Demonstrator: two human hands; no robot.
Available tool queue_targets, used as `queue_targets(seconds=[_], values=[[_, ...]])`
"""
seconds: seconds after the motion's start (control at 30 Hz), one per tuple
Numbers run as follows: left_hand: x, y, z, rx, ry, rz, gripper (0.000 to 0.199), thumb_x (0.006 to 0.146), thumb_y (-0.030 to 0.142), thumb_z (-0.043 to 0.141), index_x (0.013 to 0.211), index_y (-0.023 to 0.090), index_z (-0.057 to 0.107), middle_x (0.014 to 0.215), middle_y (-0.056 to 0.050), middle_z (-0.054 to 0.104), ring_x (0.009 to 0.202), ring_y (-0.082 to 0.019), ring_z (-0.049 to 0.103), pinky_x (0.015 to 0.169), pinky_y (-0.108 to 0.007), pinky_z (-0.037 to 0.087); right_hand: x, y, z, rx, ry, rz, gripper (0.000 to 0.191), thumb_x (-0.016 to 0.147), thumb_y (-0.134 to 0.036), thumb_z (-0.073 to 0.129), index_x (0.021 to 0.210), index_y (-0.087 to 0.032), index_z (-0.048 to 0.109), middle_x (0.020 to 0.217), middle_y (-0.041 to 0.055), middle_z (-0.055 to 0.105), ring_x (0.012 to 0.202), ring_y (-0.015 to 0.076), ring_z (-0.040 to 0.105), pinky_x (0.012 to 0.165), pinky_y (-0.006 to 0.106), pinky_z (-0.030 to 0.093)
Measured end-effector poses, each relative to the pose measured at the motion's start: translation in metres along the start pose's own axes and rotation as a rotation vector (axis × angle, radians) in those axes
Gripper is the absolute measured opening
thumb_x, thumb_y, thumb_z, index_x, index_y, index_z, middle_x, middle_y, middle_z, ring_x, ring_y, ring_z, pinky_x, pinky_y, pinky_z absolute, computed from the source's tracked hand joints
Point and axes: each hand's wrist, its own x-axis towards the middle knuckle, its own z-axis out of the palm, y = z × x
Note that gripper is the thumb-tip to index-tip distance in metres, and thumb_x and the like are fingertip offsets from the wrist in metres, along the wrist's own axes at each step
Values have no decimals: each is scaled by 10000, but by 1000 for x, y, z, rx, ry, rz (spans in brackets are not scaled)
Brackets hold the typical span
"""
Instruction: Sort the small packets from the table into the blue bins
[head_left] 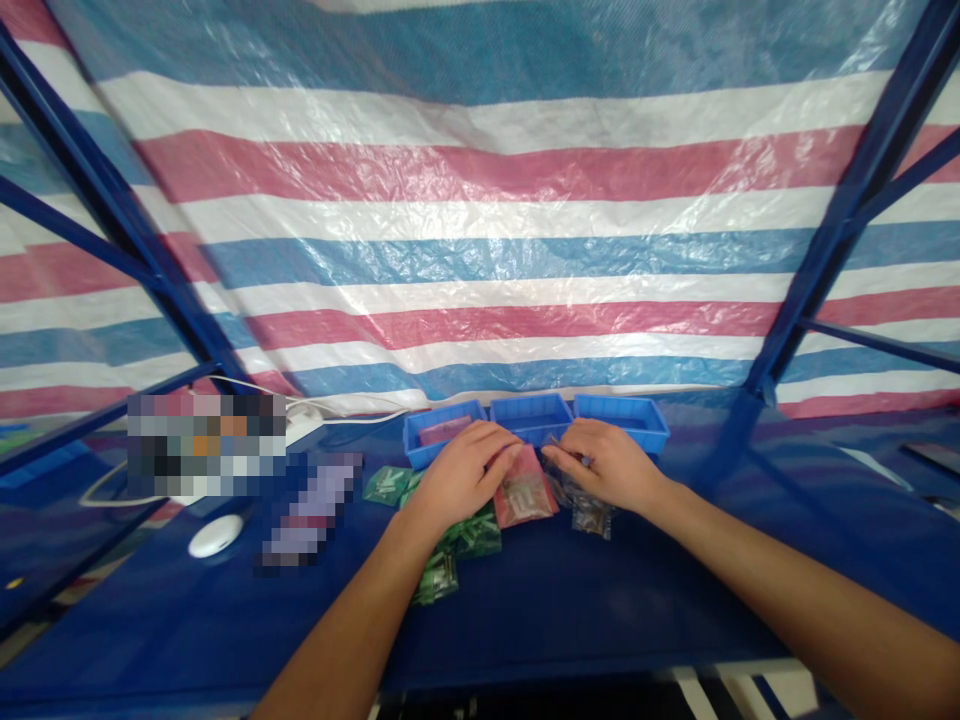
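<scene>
My left hand (pixel 471 468) curls over the upper left edge of a small pink plastic bag (pixel 525 495), its thumb and fingers closed at that edge. Small grey pieces show inside the bag. Bent fingers of my right hand (pixel 611 462) close on a dark see-through bag (pixel 559 470); its contents are too unclear to name. Another dark see-through bag (pixel 592 517) lies just below that hand. Several green bags (pixel 476 535) lie under and beside my left wrist, and one green bag (pixel 386 486) sits farther left.
Three blue bins stand in a row behind my hands: a left bin (pixel 411 440) with a pink bag inside, a middle bin (pixel 531 412) and a right bin (pixel 645 420). A white oval object (pixel 216 537) lies at left on the blue table (pixel 570 620). A striped sheet hangs behind.
</scene>
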Motion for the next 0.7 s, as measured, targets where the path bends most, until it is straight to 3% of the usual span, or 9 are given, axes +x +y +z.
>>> queue_targets(seconds=[0.23, 0.53, 0.7], values=[[0, 0, 1, -4, -12, 4, 312, 1056, 308, 398, 1115, 218, 691, 1108, -85, 713, 1076, -244, 617, 1005, -423, 481, -1, 2, 4, 105, 51, 53, 276, 977, -409, 629, 783, -227, 556, 755, 17, 634, 749, 195, 588, 714, 323, 465], [0, 0, 0, -3, -7, 1, 314, 1054, 311, 401, 1135, 220, 691, 1101, -88, 711, 1076, -245, 618, 1002, -418, 486, 0, 0, 3, 92, 200, 110, 149, 972, -295, 614, 842, -230, 578, 810, 39, 640, 823, 229, 609, 800, 373, 495], [0, 0, 1, -4, -11, -3, 313, 1055, 317, 401, 1126, 219, 690, 1107, -86, 709, 1075, -242, 618, 999, -414, 486, 0, 4, 6, 121, 256, 160, 92, 957, -286, 633, 906, -230, 581, 837, 45, 645, 821, 238, 618, 769, 378, 510]])
